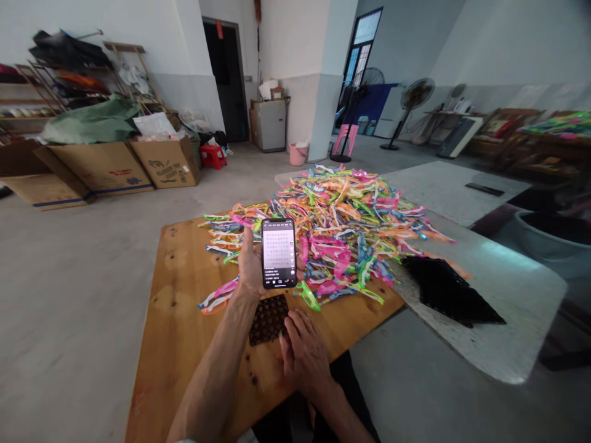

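My left hand (pixel 250 264) is wrapped round a smartphone (pixel 279 253), held upright with its lit screen facing me. Rows of characters fill a pale area on that screen. Lower down, my right hand (pixel 305 347) rests at the right edge of a dark patterned square (pixel 266 320), which lies on the wooden table. Its fingers are loosely extended, and I see nothing held in them. Behind the phone spreads a large heap of colourful plastic glasses frames (pixel 337 215), pink, orange, green and blue with white parts. One green pair (pixel 308 296) lies close to the phone's lower right corner.
The wooden tabletop (pixel 184 344) meets a pale slab (pixel 503 320) on the right, where a black flat thing (pixel 450 289) lies. A grey tub (pixel 554 240) stands beyond. Cardboard boxes (pixel 101 166) line the left wall. Standing fans (pixel 415 95) and a pink bucket (pixel 298 154) are farther back.
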A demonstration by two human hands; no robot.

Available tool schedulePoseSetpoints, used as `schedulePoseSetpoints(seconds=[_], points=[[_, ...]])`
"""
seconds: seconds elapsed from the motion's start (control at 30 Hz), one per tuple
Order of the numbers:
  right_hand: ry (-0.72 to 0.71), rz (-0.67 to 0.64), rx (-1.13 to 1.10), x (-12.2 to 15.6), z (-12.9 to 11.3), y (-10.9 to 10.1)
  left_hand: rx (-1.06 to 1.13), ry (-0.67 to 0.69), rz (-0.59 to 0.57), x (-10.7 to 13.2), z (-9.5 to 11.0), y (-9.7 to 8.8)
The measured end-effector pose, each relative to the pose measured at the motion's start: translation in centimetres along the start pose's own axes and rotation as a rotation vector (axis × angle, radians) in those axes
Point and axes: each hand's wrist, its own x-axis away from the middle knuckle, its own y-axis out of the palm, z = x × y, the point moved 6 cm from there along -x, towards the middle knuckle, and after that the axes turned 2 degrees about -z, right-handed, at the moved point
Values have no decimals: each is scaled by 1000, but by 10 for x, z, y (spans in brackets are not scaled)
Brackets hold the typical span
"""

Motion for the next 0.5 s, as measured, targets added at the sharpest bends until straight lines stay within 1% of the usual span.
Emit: schedulePoseSetpoints(seconds=[0.23, 0.37, 0.5], points=[[-4, -3, 9, -1, -1, 0, 1, -20, 36, 0, -1, 0], [-10, -8, 26, 0, -1, -2, 9, -9, 8, -2, -2, 2], [-4, -8, -1, -2, -2, 2, 3, -11, 37, 6, 3, -8]])
